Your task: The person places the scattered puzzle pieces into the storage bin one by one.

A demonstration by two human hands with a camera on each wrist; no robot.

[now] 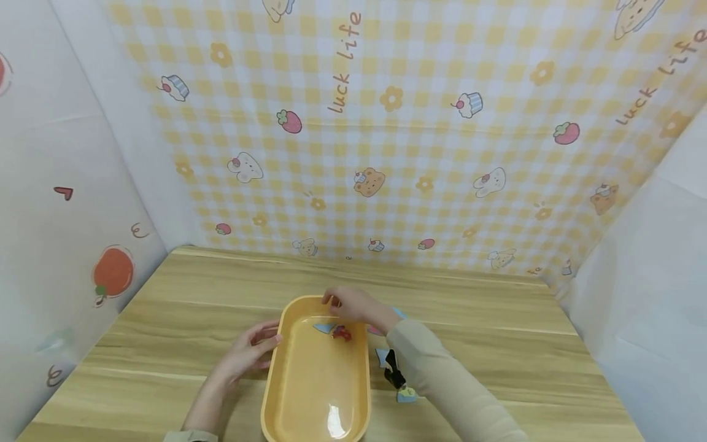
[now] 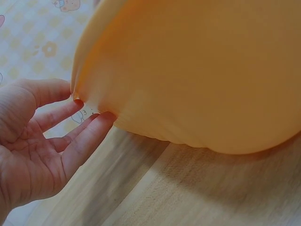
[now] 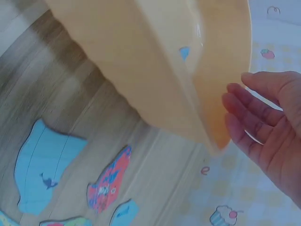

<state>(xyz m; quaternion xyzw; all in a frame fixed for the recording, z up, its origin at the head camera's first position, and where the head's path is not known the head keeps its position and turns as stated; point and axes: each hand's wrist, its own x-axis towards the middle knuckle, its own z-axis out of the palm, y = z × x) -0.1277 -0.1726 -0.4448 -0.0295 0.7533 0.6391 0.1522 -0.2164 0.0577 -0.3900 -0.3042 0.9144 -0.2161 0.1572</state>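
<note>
A yellow plastic tray (image 1: 320, 393) with rounded corners stands in the middle of the head view. My left hand (image 1: 248, 356) holds its left long side, thumb at the rim and fingertips against the outer wall, as the left wrist view shows. At the far right corner my right hand (image 1: 350, 305) grips the rim with bent fingers reaching inside, its thumb (image 3: 263, 84) by the edge. Inside the tray's far end lie a light blue flat piece (image 1: 323, 328) and a small red piece (image 1: 341, 333). My right hand touches neither piece.
Right of the tray, flat printed puzzle-like pieces lie on the wooden table (image 1: 497, 344): a blue dolphin piece (image 3: 44, 165), a pink-and-blue piece (image 3: 109, 181), a black piece (image 1: 393, 371) and a blue-yellow one (image 1: 407, 394). A checked cloth backdrop (image 1: 409, 147) stands behind.
</note>
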